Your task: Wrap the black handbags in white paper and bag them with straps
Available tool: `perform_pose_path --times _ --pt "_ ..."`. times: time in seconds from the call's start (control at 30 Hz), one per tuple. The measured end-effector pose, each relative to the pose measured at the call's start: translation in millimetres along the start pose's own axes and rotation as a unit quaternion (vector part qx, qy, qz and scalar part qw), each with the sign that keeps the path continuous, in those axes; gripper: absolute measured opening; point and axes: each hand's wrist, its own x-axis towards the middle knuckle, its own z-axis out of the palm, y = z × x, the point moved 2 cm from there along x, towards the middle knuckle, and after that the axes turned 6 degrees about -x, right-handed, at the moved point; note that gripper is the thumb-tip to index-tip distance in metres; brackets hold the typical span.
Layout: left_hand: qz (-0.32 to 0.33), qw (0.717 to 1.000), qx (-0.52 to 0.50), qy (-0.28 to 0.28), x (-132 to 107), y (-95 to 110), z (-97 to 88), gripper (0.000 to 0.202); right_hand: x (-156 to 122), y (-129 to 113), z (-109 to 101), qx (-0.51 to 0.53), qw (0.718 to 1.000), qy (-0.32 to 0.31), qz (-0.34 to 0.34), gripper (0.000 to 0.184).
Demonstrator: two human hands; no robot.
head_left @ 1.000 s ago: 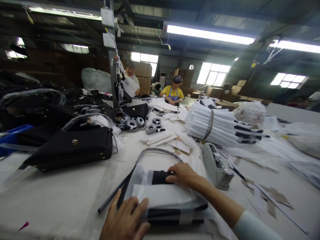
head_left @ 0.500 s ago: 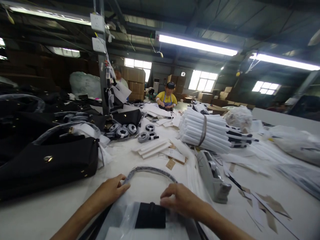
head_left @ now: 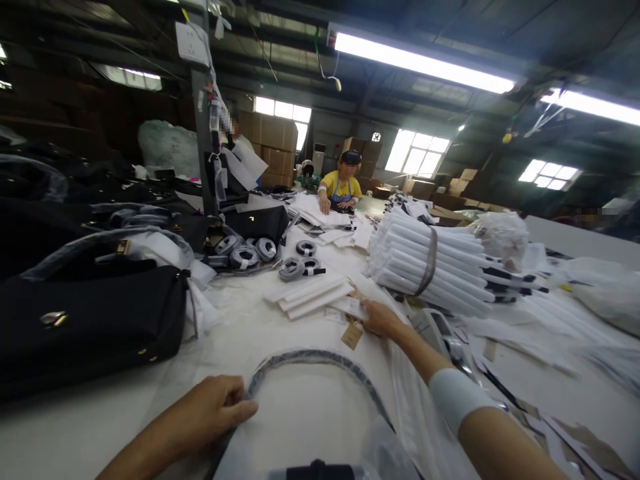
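Observation:
A bag lies in front of me at the bottom, its arched handle [head_left: 315, 357] wrapped in clear film and its black closure tab [head_left: 320, 471] partly cut off by the frame edge. My left hand [head_left: 217, 407] has curled fingers and thumb at the left foot of that handle. Stretched forward, my right hand [head_left: 381, 320] closes its fingers on the right end of a white paper tag [head_left: 350, 307] in a small pile. A brown tag [head_left: 351, 336] lies just below these fingers. The right fingertips are partly hidden.
A black handbag [head_left: 95, 320] stands at left. Rolled grey straps [head_left: 293, 269] and folded white strips [head_left: 315, 295] lie ahead. A tied bundle of white rolls [head_left: 425, 260] and a tape dispenser [head_left: 440, 333] are at right. A co-worker in yellow [head_left: 340, 187] sits across the table.
My right hand has left the bag and reached forward to the tag pile. My left hand stays by the handle. The view has shifted, and the co-worker's hand has moved onto white sheets.

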Motion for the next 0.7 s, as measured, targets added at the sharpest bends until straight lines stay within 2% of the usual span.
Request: perform_pose_path --times 0.1,0.2,0.4,0.47,0.57,0.7 --pt "0.017 0.999 -0.049 -0.002 12.8 0.7 -0.6 0.033 7.9 4.8 -2.4 -0.02 1.0 0.008 0.001 0.067" --pt "0.027 0.997 -0.078 0.01 21.4 -2.0 3.3 0.031 10.2 10.4 -9.7 -0.051 0.997 0.04 0.031 0.064" --pt "0.053 0.996 -0.057 0.046 24.1 -6.5 10.4 0.029 13.3 2.2 -17.3 -0.111 0.986 0.102 0.075 0.036" --pt "0.061 0.995 -0.053 0.053 23.2 -6.5 10.7 0.029 13.5 -5.0 -21.7 -0.122 0.982 0.121 0.08 0.033" --pt "0.064 0.995 -0.063 0.048 22.5 -6.4 10.2 0.029 7.1 -18.1 -31.0 -0.139 0.979 0.146 0.045 0.037" --pt "0.073 0.994 -0.068 0.038 20.6 -5.2 7.9 0.03 -14.6 -33.5 -31.5 -0.167 0.977 0.115 -0.064 0.021"
